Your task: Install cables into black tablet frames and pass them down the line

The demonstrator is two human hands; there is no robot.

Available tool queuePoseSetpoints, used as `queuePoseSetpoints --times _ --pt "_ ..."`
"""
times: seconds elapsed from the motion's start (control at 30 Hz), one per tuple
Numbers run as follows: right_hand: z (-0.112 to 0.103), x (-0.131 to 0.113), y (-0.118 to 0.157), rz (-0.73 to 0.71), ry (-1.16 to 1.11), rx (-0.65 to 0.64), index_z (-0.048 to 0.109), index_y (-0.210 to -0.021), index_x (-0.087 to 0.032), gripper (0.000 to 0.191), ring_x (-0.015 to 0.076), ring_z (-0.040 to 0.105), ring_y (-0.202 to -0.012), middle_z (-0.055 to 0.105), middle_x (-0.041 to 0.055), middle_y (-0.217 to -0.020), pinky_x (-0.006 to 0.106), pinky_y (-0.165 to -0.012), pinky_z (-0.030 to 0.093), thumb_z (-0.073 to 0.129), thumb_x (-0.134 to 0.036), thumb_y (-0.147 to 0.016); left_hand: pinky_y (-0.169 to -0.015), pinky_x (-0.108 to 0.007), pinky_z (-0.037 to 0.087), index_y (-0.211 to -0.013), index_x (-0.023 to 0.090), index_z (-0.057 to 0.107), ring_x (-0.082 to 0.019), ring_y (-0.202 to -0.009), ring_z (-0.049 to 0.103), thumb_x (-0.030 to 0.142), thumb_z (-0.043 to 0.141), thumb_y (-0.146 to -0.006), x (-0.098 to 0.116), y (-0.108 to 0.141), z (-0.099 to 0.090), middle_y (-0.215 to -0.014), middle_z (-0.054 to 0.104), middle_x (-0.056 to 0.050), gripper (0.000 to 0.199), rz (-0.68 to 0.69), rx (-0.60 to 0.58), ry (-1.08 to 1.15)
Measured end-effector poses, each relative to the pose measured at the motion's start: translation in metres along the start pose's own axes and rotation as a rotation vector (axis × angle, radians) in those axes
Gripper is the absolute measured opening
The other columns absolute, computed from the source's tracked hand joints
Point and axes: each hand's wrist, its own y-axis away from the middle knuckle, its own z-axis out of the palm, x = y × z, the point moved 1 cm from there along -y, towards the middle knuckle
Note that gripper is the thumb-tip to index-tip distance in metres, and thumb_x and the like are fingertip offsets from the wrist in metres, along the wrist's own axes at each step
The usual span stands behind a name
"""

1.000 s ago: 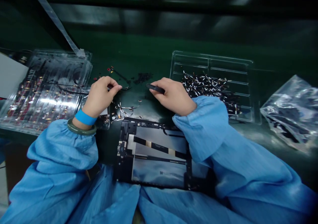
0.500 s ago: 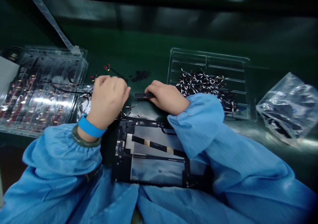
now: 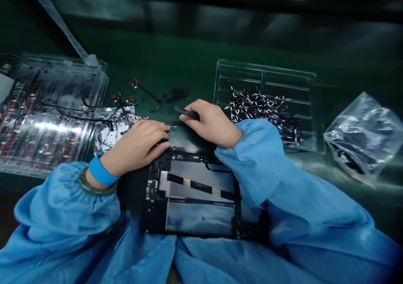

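My right hand (image 3: 212,122) grips black tweezers (image 3: 187,112), which point left and slightly up above the mat. To their left is my left hand (image 3: 141,143), wearing a blue wristband. Its fingers are bent together, and a tiny part with a gold glint (image 3: 171,128) shows at the fingertips; I cannot make out what it is. Just below both hands lies an opened tablet (image 3: 201,216), its silvery battery and a black flat cable with gold patches exposed. My right sleeve covers its upper right corner.
Stacked clear trays (image 3: 63,82) of small parts stand at left, beside a silvery bag (image 3: 108,137). Loose camera cables (image 3: 146,91) and tiny black bits (image 3: 178,95) lie behind my hands. A compartment tray (image 3: 267,72) of small pieces and a plastic bag (image 3: 367,137) are at right.
My left hand has come down and turned from a raised fist to fingers pointing right, uncovering cables and the silvery bag. The tweezers have tilted, their tip now higher.
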Motion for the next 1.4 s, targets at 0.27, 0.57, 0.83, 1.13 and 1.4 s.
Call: queuePoseSetpoints --times 0.27,0.57,0.83,1.13,1.4 --pt "0.016 -0.014 -0.003 -0.007 -0.015 -0.065 0.065 -0.099 -0.016 0.019 0.0183 0.056 -0.09 0.062 0.0056 -0.094 0.029 -0.076 0.04 0.053 -0.027 -0.089 -0.106 -0.051 0.039 -0.107 0.007 0.06 -0.03 -0.117 0.055 0.036 0.035 -0.097 0.012 0.005 0.005 -0.125 0.059 -0.019 0.04 0.005 -0.034 -0.065" --pt "0.021 -0.026 0.001 0.036 0.09 -0.136 0.064 -0.105 -0.018 0.023 0.0211 0.057 -0.094 0.061 0.0075 -0.104 0.03 -0.074 0.04 0.049 -0.024 -0.088 -0.107 -0.054 0.036 -0.112 0.007 0.06 -0.032 -0.123 0.051 0.041 0.036 -0.096 0.012 0.014 0.011 -0.126 0.059 -0.019 0.044 -0.012 -0.019 -0.074" --pt "0.023 -0.028 0.004 0.02 0.146 -0.107 0.063 -0.102 -0.018 0.021 0.0206 0.057 -0.086 0.059 0.0081 -0.103 0.029 -0.065 0.038 0.048 -0.025 -0.088 -0.107 -0.054 0.036 -0.11 0.007 0.06 -0.033 -0.122 0.051 0.044 0.034 -0.096 0.017 0.013 0.01 -0.126 0.059 -0.018 0.047 -0.025 -0.024 -0.093" --pt "0.01 -0.007 0.015 -0.163 0.083 0.01 0.062 -0.11 -0.018 0.029 0.0178 0.057 -0.088 0.061 0.0073 -0.099 0.027 -0.067 0.041 0.042 -0.026 -0.091 -0.106 -0.054 0.037 -0.111 0.007 0.06 -0.032 -0.124 0.051 0.041 0.033 -0.097 0.017 0.016 0.014 -0.128 0.058 -0.02 0.046 -0.031 0.016 -0.093" --pt "0.012 -0.019 0.015 -0.271 0.408 -0.221 0.054 -0.133 -0.022 0.047 0.0178 0.057 -0.081 0.06 0.01 -0.109 0.028 -0.056 0.032 0.042 -0.018 -0.088 -0.107 -0.054 0.037 -0.106 0.006 0.062 -0.032 -0.123 0.051 0.042 0.034 -0.097 0.018 0.015 0.015 -0.129 0.057 -0.02 0.046 -0.039 0.004 -0.098"
